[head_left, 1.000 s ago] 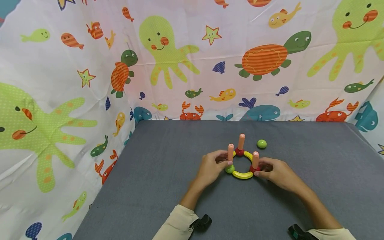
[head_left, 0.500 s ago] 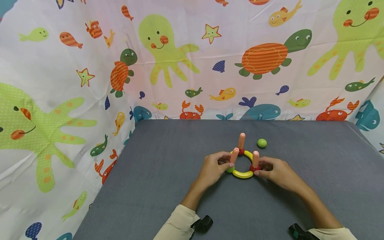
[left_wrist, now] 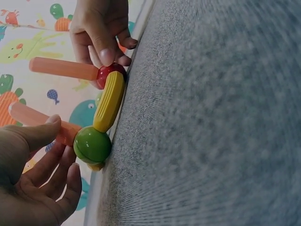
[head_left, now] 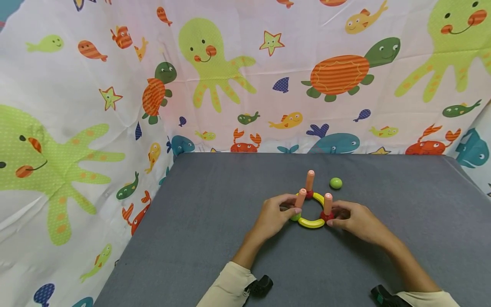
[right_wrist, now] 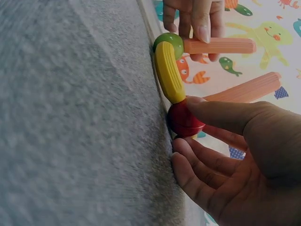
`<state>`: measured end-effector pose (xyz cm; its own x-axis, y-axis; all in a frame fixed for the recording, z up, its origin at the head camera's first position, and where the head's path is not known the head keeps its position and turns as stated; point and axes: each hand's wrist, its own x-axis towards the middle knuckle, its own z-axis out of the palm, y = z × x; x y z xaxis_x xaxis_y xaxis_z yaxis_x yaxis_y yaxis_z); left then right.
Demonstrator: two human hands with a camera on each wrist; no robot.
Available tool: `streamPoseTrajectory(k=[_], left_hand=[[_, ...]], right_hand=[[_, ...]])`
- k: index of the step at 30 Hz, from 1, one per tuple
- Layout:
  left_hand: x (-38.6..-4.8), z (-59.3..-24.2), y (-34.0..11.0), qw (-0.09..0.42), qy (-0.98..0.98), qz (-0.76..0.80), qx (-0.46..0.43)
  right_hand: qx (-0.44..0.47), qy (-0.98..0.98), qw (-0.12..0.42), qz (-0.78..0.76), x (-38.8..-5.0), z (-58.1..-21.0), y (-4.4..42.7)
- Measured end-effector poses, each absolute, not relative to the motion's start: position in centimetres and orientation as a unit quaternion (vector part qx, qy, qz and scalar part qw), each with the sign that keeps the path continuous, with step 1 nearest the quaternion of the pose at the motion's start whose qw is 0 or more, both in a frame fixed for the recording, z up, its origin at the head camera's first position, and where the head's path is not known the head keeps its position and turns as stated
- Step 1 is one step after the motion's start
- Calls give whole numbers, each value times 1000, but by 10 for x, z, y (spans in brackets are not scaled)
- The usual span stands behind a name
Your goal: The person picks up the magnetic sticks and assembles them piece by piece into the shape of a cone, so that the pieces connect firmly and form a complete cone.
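Observation:
A ring of yellow curved rods (head_left: 312, 223) joined by balls lies on the grey cloth, with peach-coloured sticks standing from it. My left hand (head_left: 274, 215) pinches the left peach stick (head_left: 301, 198) between thumb and fingers, just above the green ball (left_wrist: 92, 145). That stick leans towards the ring's middle. On the other side, my right hand (head_left: 358, 221) holds the near red ball (right_wrist: 184, 119) with thumb and fingertips, below an upright peach stick (head_left: 327, 204). A third stick (head_left: 310, 181) rises from the far red ball (head_left: 309, 194), untouched.
A loose green ball (head_left: 336, 183) sits on the cloth-covered table (head_left: 215, 204), beyond the ring to the right. Behind and to the left hangs a white curtain (head_left: 261, 102) printed with sea animals. Black wrist devices (head_left: 261, 286) are strapped at both sleeves.
The left peach stick has tipped from upright towards the right, and my left hand has shifted slightly right with it. My right hand keeps its hold on the near red ball.

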<state>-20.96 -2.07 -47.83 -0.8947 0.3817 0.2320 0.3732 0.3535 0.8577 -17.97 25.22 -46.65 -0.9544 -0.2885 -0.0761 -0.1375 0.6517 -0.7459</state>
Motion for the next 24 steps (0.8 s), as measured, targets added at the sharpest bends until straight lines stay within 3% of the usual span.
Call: streamPoseTrajectory(k=[7,24], left_hand=[[-207,-476,-22,5,825,517,227],[-207,-476,-23,8,824,520,223]], right_hand=[[-125,894,104,-417,-180,-464,258],[-77,932,-77,-345,-217,-462,275]])
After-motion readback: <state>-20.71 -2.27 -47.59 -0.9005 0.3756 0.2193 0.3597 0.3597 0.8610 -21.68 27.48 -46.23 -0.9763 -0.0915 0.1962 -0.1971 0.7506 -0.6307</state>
